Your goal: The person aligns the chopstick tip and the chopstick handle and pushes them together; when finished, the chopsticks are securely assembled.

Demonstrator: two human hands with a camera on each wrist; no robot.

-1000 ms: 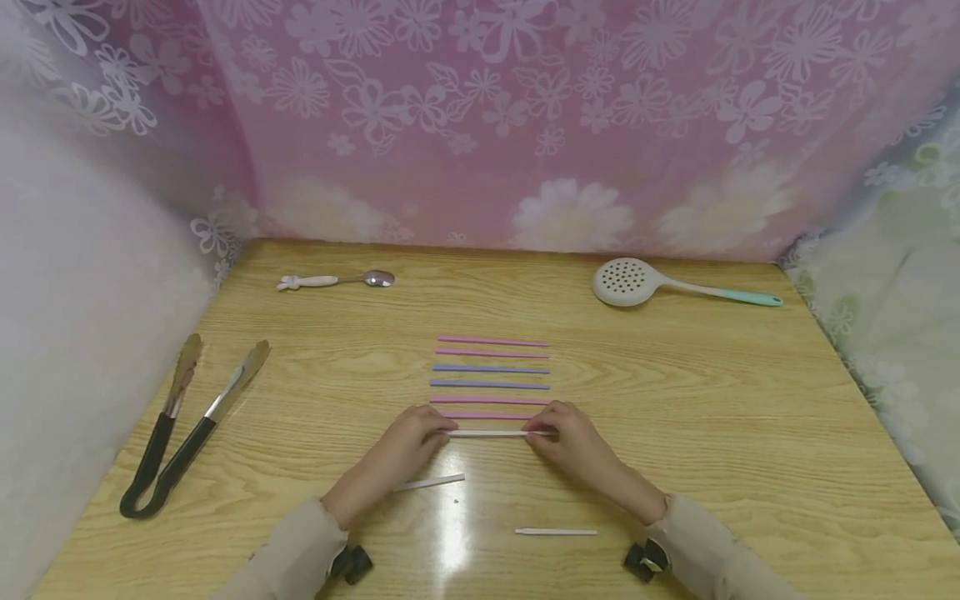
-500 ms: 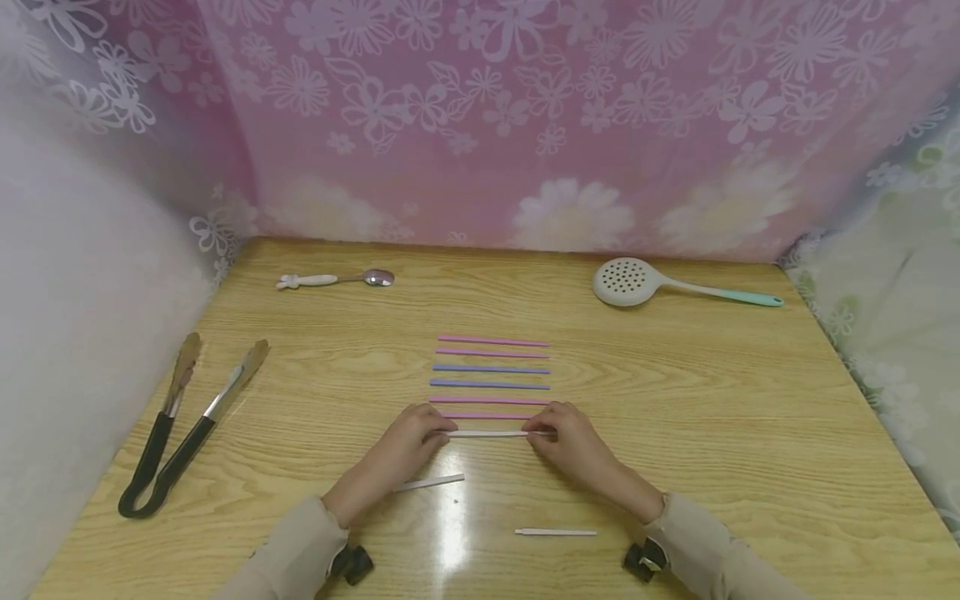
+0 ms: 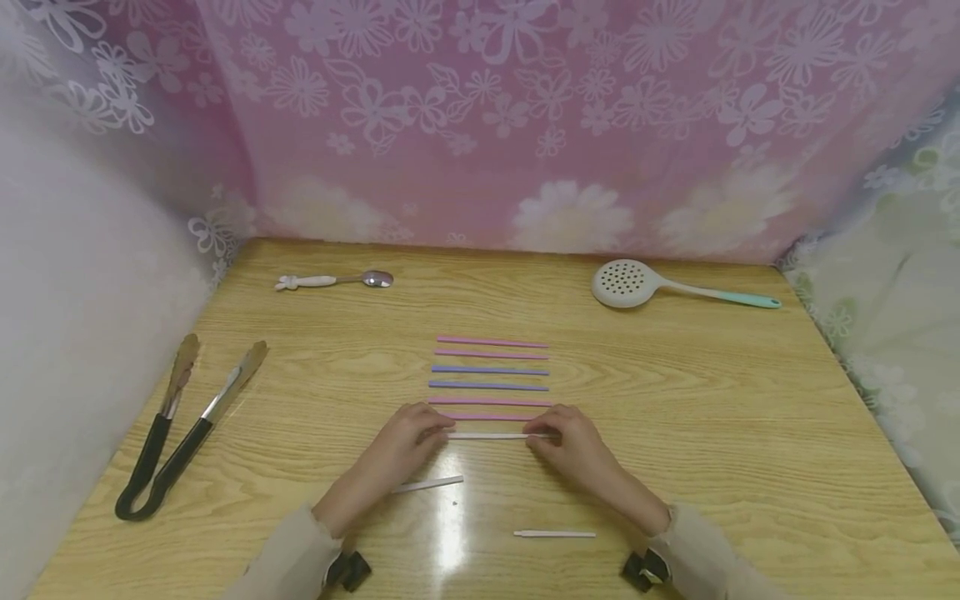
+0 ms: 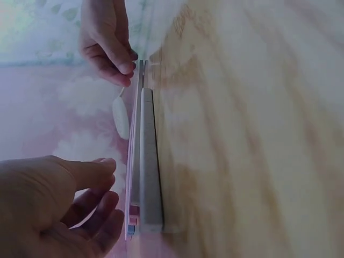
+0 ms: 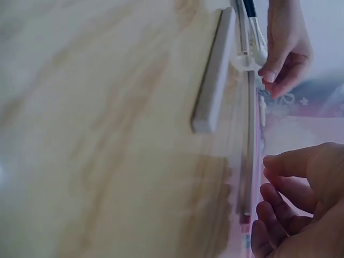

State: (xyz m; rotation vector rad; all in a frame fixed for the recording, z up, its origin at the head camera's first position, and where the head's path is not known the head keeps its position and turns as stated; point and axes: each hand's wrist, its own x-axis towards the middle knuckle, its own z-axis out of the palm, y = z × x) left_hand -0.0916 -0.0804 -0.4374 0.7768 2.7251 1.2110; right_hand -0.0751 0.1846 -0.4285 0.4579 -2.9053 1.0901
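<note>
A long white stick (image 3: 487, 436) lies crosswise on the table, nearest the body in a row of parallel sticks. Over its left end is my left hand (image 3: 408, 437), thumb and index finger loosely bent; in the left wrist view a small gap shows between fingertips and sticks. My right hand (image 3: 570, 437) mirrors it at the right end, its fingers also apart from the stick in the right wrist view. Beyond are pink sticks (image 3: 491, 402), two blue sticks (image 3: 487, 385) and more pink sticks (image 3: 491, 342), evenly spaced.
A short white stick (image 3: 429, 484) lies by my left wrist, another short white piece (image 3: 555, 534) nearer the front. Black-handled tongs (image 3: 172, 454) lie at left. A spoon (image 3: 337, 281) and a perforated skimmer (image 3: 626, 283) lie along the back, before a pink floral curtain (image 3: 465, 125).
Both hands pinched the long white stick's ends earlier; now their fingers have loosened and come slightly off it. The stick stays almost in place.
</note>
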